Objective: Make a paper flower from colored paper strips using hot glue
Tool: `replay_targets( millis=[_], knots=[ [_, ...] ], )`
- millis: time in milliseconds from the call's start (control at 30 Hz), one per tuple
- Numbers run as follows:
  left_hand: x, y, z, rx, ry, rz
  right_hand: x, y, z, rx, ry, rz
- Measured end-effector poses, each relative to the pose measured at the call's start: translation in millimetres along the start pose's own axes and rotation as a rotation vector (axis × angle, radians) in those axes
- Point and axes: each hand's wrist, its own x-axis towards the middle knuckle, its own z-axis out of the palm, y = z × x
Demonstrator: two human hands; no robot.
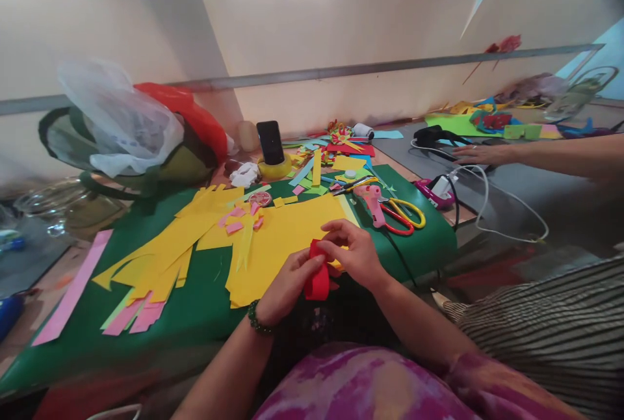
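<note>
I hold the red paper strip (318,285), bent into a loop, at the front edge of the desk (195,322). My left hand (291,278) has it closed between thumb and fingers; my right hand (358,254) pinches its upper end, the other fingers loosely curled. Just beyond lie the yellow sheets (287,231). Toward the desk's right edge are the pink glue gun (371,205) and scissors (394,214); along its left edge, a pink strip (73,288).
</note>
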Motion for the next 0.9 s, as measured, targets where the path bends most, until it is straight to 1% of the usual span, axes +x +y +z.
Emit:
replay_targets(
  millis=[133,300,433,733,900],
  knots=[
    [0.0,1.5,1.9,0.090,0.070,0.092,-1.3,0.1,1.2,-0.032,0.045,-0.033],
    [-0.2,-2.1,2.1,0.091,0.075,0.085,-0.9,-0.3,3.8,-0.022,0.089,-0.048],
    [0.0,-4.9,4.4,0.103,0.092,0.107,-0.6,2.3,5.9,-0.029,0.119,-0.050],
    [0.6,-7.2,5.7,0.086,0.073,0.110,-0.8,8.2,8.3,-0.063,0.154,-0.055],
    [-0.6,-6.6,7.4,0.117,0.118,0.158,-0.2,8.0,9.4,-0.053,0.185,-0.070]
  ],
)
